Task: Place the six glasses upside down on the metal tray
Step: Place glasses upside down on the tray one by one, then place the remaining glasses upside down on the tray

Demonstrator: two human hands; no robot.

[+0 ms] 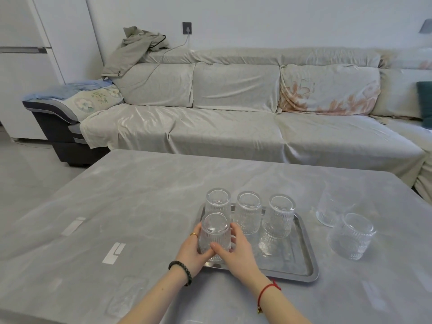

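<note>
- Head view: four ribbed clear glasses stand base-up on the metal tray [304, 260], their long axes upright and mouths down on the tray floor.
- Three make a back row: back-left glass [217, 200], back-middle glass [248, 211], back-right glass [279, 215]. They stand near one another; whether they touch cannot be told.
- The held glass [214, 232] stands at the tray's front left, just in front of the back-left glass, thick base up.
- The left hand [192, 250] wraps its left side and the right hand [236, 250] its right side; both are clamped on this one glass, thumbs meeting at its near face.
- The left hand wears a gold ring and a dark bead bracelet at the wrist; the right wrist carries a red string.
- Two more glasses lie off the tray on the grey table [140, 195], to its right: the far glass [330, 208] and the near glass [351, 236], close together.
- The near glass looks tilted or on its side; the far one is blurred, and its pose cannot be told.
- All glasses are transparent with vertical ribbing and a beaded band; edges blend into the table.
- The held glass's rim is hidden by the hands, so its contact with the tray cannot be confirmed.
- Forearms are cut off at the bottom edge; a covered sofa [233, 127] stands behind the table.
</note>
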